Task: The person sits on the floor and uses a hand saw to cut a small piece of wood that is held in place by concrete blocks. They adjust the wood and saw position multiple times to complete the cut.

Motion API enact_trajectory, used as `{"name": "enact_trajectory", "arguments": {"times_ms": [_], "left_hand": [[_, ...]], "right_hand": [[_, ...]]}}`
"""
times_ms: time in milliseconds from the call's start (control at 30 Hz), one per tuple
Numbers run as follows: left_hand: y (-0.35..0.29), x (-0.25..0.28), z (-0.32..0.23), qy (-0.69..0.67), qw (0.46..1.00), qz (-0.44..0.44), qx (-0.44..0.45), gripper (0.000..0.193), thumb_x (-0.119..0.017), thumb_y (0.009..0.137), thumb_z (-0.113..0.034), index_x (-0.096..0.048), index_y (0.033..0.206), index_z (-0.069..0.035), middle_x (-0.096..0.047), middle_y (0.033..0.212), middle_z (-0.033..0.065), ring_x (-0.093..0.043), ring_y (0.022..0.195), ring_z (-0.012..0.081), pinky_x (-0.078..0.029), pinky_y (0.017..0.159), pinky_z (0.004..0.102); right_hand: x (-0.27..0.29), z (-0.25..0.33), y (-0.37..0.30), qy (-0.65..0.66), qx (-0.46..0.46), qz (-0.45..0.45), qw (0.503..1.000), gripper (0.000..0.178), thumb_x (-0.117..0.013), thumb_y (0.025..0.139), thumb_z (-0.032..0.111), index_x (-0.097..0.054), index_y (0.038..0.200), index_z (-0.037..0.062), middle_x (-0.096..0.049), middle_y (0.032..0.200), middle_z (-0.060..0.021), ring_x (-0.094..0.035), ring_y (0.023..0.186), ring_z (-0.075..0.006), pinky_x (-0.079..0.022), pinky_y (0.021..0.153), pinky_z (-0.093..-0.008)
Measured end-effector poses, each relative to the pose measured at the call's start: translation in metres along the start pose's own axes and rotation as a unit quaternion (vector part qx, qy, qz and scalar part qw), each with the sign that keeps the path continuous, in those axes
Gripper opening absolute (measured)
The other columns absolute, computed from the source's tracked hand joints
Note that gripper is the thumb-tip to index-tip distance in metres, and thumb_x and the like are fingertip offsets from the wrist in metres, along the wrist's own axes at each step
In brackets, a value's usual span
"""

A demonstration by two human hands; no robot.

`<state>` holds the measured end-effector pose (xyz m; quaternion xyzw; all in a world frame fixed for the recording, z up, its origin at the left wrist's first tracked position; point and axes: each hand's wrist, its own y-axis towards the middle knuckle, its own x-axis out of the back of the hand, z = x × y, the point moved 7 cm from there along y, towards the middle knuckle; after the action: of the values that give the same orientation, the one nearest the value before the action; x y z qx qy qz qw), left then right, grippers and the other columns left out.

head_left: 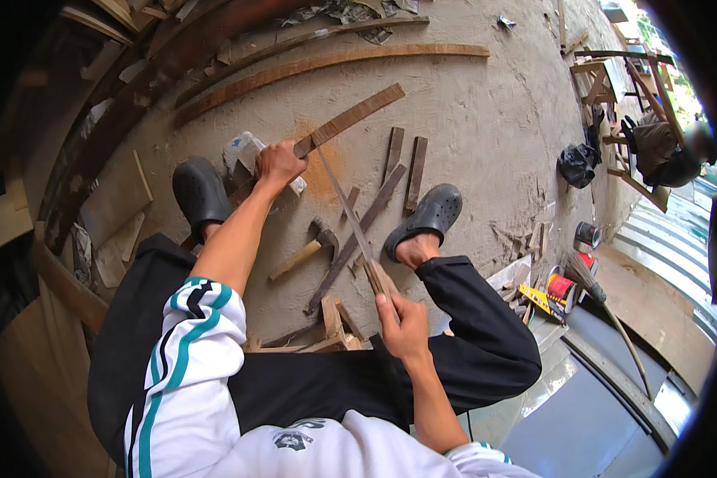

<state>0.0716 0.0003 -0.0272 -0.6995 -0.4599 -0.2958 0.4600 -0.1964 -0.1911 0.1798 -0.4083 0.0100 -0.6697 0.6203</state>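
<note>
My left hand [279, 166] is closed around a brown wooden strip [360, 115], pressing it over a pale block [245, 151]. The strip's far end sticks out to the upper right. In my right hand [405, 328] is the wooden handle of a handsaw, its fingers wrapped round it. The narrow blade of the saw [345, 199] runs up and left, and its tip meets the strip just right of my left hand. Orange sawdust [320, 179] lies on the floor below the strip. Between my feet is a hammer [304, 252] with a wooden handle.
Short wood pieces [415, 174] and a longer dark strip [357, 239] lie between my shoes. Two long battens [334, 60] stretch across the far floor. Cans [562, 288] and a brush [585, 279] stand at the right. Someone [665, 151] sits far right, near a black bag [577, 163].
</note>
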Motion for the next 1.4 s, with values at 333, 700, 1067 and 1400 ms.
{"name": "enact_trajectory", "arguments": {"times_ms": [333,700,1067,1400], "left_hand": [[-0.004,-0.012,-0.014,0.019,0.999,0.035,0.0,0.035,-0.065,0.082,-0.04,-0.074,0.099,-0.01,-0.071,0.1,0.0227,-0.068,0.099,0.0413,-0.053,0.088,0.0495],[-0.011,-0.005,-0.005,-0.015,1.0,0.006,-0.007,0.038,-0.066,0.083,-0.044,-0.074,0.097,-0.01,-0.071,0.096,0.0231,-0.069,0.095,0.0416,-0.053,0.088,0.0491],[-0.01,0.001,0.003,-0.029,1.0,-0.004,-0.002,0.036,-0.068,0.082,-0.039,-0.073,0.099,-0.009,-0.072,0.101,0.0215,-0.069,0.098,0.0406,-0.055,0.086,0.049],[-0.014,-0.001,-0.004,-0.044,0.999,-0.014,-0.011,0.034,-0.068,0.081,-0.04,-0.073,0.095,-0.009,-0.072,0.097,0.0219,-0.07,0.096,0.04,-0.054,0.084,0.0485]], "right_hand": [[-0.05,0.057,0.146,-0.029,0.06,-0.036,0.997,0.055,-0.051,0.098,0.047,-0.061,0.084,-0.0059,-0.059,0.069,-0.0263,-0.053,0.06,-0.039,-0.045,0.065,-0.0474],[-0.033,0.064,0.097,-0.008,-0.037,-0.003,0.999,0.054,-0.051,0.097,0.043,-0.066,0.086,-0.0077,-0.061,0.078,-0.0333,-0.064,0.079,-0.0485,-0.048,0.072,-0.0487],[0.017,0.066,0.012,0.008,-0.064,0.03,0.997,0.055,-0.052,0.099,0.042,-0.059,0.071,-0.0052,-0.052,0.056,-0.0097,-0.052,0.055,-0.0169,-0.041,0.056,-0.037],[-0.031,0.077,0.085,-0.047,-0.024,0.022,0.998,0.059,-0.046,0.099,0.043,-0.061,0.076,-0.0083,-0.058,0.061,-0.0202,-0.06,0.059,-0.0308,-0.046,0.064,-0.0432]]}}
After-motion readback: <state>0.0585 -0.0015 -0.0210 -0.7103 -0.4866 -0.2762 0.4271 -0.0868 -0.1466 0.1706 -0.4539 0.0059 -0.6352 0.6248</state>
